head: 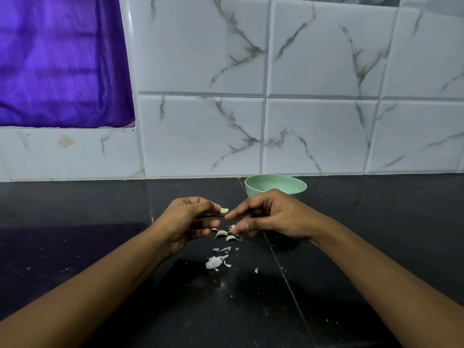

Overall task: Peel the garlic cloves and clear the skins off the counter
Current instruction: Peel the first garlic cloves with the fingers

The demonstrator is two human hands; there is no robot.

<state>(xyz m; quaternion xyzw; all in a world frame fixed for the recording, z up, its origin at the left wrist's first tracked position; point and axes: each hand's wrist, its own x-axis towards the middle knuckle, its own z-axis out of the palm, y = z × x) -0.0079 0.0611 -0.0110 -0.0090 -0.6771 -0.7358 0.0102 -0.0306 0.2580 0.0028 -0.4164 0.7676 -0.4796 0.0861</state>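
Head view: your left hand pinches 1 garlic clove at the tips of its thumb and forefinger, lifted off the black counter. Your right hand sits just at 3 o'clock of that clove, its forefinger stretched out toward it and almost meeting it, the other fingers loosely curled. A pale scrap lies against the lowest fingertip, but you cannot tell whether that hand grips it or only touches it. Directly below the gap between your hands, at 6 o'clock, 2 more cloves lie on the counter side by side, thin skin tails trailing from them. Further toward 6 o'clock lie the loose skins: a few small flakes, then 1 larger crumpled white piece, with tiny specks scattered nearer you. A pale green bowl stands at 12 o'clock of your right hand, against the marbled tile wall. Purple cloth fills the 10 o'clock corner.
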